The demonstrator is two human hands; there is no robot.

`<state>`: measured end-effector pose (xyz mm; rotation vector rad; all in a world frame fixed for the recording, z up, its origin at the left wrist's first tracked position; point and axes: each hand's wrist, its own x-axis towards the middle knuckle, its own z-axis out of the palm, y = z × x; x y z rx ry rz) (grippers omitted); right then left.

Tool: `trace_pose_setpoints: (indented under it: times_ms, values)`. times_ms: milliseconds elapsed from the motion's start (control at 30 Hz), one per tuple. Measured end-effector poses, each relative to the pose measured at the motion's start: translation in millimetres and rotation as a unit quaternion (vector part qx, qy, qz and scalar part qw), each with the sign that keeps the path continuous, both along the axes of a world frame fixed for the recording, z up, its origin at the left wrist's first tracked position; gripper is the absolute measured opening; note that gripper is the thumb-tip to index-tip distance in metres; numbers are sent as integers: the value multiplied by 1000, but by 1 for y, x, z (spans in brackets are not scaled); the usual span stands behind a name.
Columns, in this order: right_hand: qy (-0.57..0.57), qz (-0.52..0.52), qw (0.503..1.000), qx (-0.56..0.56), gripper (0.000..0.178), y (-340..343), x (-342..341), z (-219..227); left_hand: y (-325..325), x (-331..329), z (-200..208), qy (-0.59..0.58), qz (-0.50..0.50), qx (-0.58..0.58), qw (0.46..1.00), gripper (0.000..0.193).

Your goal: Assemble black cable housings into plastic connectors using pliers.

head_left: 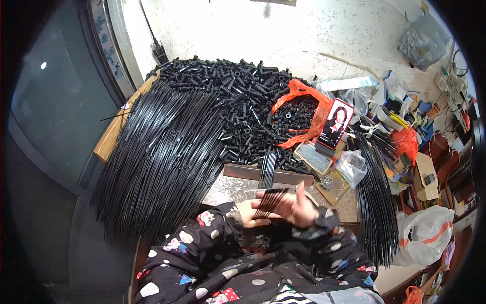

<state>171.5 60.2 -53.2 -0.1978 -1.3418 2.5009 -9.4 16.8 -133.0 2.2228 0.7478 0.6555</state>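
Observation:
A small bunch of thin black rods (272, 202) lies across the fingers between my two hands. My left hand (247, 213) has its fingers and thumb about the bunch, which partly covers them. My right hand (302, 209) is beside it, thumb raised and fingers stretched toward the left, touching the rods; it is slightly blurred. Just beyond my hands, more thin rods (267, 169) rest across a brown bar (240, 172) at the edge of a pile of short black tubular parts (238, 96).
A wide heap of long black rods (162, 152) covers the left side; another bundle (374, 202) hangs at the right. A red plastic bag (311, 91) holds small black parts. Nearby are a propped phone (335, 124), a clear-lidded box (314, 157) and a white bag (428, 235).

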Motion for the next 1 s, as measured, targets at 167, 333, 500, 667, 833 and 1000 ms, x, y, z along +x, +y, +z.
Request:
trace_pose_setpoints:
  times_ms: [167, 333, 500, 667, 833, 1000]
  values:
    - [18, -15, 973, 230, 53, -14, 3, -8, 12, -5, -2, 132, 77, 172, 973, 68]
    - [-142, -241, 906, 318, 23, -46, -2, 3, 5, -4, 6, 274, 224, 224, 908, 85]
    - [35, -100, 795, 597, 37, -85, -7, -3, -8, 0, 18, 265, 161, 155, 938, 98]
    - [-130, 114, 692, 701, 30, 5, -11, 26, -36, -2, 20, 330, 153, 171, 916, 92]
    - [-417, -344, 448, 712, 12, 149, 48, -37, -42, 6, 21, 283, 171, 165, 929, 94]
    - [-392, -262, 458, 754, 10, 165, 61, -57, -45, 4, 20, 265, 186, 139, 936, 91]
